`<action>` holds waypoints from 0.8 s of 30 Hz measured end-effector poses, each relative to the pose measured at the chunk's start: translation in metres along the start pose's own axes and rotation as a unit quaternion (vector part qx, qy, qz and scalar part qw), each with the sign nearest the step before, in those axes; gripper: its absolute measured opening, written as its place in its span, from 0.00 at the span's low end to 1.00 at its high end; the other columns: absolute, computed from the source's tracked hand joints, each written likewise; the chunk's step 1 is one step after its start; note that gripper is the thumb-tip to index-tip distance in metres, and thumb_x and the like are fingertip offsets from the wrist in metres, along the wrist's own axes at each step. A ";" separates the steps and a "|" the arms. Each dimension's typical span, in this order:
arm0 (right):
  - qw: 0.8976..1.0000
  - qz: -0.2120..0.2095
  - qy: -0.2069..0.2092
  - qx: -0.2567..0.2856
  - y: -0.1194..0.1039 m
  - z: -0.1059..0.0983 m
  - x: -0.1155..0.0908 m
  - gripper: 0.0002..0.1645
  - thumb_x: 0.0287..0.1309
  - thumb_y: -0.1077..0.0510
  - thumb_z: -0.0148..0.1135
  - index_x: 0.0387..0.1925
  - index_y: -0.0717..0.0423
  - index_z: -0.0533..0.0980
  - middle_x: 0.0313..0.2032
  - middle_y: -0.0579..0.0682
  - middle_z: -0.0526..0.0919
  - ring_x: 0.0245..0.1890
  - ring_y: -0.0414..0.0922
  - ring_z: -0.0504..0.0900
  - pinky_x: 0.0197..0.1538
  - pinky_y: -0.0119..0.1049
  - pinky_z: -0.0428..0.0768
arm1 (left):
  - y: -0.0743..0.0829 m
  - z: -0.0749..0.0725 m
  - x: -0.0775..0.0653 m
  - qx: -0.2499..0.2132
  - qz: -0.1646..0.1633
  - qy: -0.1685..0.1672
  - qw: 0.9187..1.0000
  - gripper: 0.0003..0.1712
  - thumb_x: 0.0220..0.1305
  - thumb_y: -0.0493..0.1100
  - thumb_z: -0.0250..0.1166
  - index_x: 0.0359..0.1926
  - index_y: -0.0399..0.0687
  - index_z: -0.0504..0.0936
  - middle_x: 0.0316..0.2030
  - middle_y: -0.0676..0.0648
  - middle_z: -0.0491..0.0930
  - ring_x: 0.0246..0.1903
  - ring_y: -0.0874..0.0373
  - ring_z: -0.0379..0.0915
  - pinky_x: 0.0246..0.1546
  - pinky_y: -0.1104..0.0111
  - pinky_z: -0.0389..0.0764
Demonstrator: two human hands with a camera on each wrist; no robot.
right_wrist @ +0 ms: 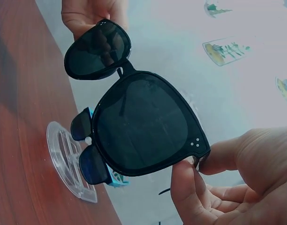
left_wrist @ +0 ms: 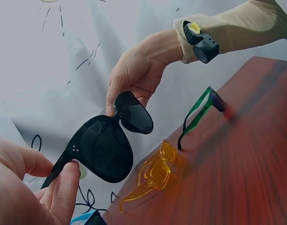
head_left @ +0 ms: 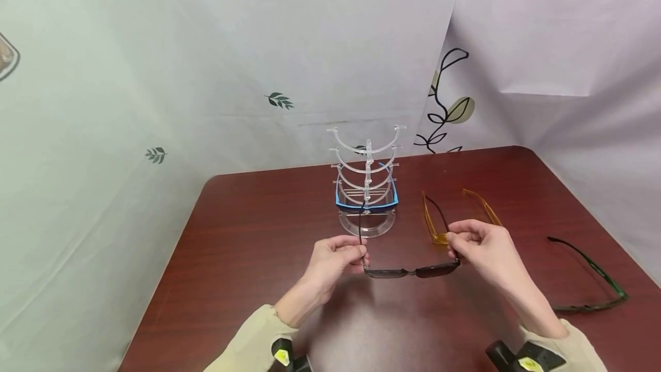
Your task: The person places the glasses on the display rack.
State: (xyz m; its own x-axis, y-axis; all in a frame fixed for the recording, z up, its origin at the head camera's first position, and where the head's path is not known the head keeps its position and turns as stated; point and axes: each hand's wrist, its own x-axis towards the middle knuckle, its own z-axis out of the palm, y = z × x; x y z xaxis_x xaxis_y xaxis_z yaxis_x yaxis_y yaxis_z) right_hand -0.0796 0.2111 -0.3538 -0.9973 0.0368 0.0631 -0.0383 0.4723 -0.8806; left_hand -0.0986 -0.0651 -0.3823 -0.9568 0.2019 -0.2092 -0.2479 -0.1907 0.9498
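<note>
i pinch the black sunglasses (head_left: 436, 270) by the temples (left_wrist: 59, 168), one in my left hand (head_left: 330, 262) and one in my right hand (head_left: 485, 248), above the bench (head_left: 248, 245) nearer than the clear eyewear stand (head_left: 368, 233), and should spread them evenly without touching the lenses (right_wrist: 143, 122).
</note>
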 end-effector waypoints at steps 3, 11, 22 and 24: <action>1.000 0.006 -0.004 -0.004 -0.003 0.002 0.003 0.15 0.64 0.63 0.64 0.48 0.71 0.77 0.28 0.55 0.85 0.26 0.42 0.84 0.28 0.29 0.80 | 0.003 -0.003 0.001 0.004 0.000 0.005 1.000 0.12 0.61 0.28 0.66 0.45 0.25 0.82 0.29 0.41 0.85 0.27 0.58 0.82 0.31 0.68 0.87; 1.000 0.011 -0.015 0.004 -0.007 0.008 0.010 0.16 0.65 0.64 0.64 0.49 0.73 0.76 0.28 0.53 0.84 0.25 0.41 0.83 0.28 0.29 0.80 | 0.007 -0.010 0.004 0.006 0.005 0.010 1.000 0.12 0.61 0.28 0.66 0.45 0.24 0.81 0.28 0.42 0.85 0.26 0.59 0.82 0.31 0.68 0.87; 1.000 -0.019 -0.015 0.021 -0.011 0.015 0.021 0.14 0.64 0.66 0.63 0.46 0.75 0.76 0.25 0.53 0.83 0.22 0.40 0.81 0.25 0.33 0.82 | 0.012 -0.017 0.012 0.008 0.008 0.022 1.000 0.13 0.61 0.27 0.64 0.47 0.22 0.80 0.29 0.42 0.85 0.26 0.59 0.82 0.31 0.68 0.87; 0.999 -0.019 -0.017 0.027 -0.012 0.016 0.023 0.14 0.64 0.66 0.62 0.46 0.75 0.76 0.25 0.54 0.83 0.22 0.40 0.81 0.25 0.33 0.82 | 0.013 -0.019 0.014 0.012 0.009 0.025 1.000 0.12 0.61 0.27 0.64 0.46 0.23 0.81 0.29 0.42 0.85 0.26 0.59 0.82 0.31 0.68 0.87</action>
State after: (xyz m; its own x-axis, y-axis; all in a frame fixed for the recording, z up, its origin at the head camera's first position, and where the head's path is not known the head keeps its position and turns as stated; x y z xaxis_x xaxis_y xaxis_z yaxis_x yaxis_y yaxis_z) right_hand -0.1029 0.1922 -0.3492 -0.9966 -0.0105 0.0821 -0.0788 0.4254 -0.9016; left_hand -0.1177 -0.0826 -0.3773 -0.9677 0.1507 -0.2023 -0.2271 -0.1716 0.9586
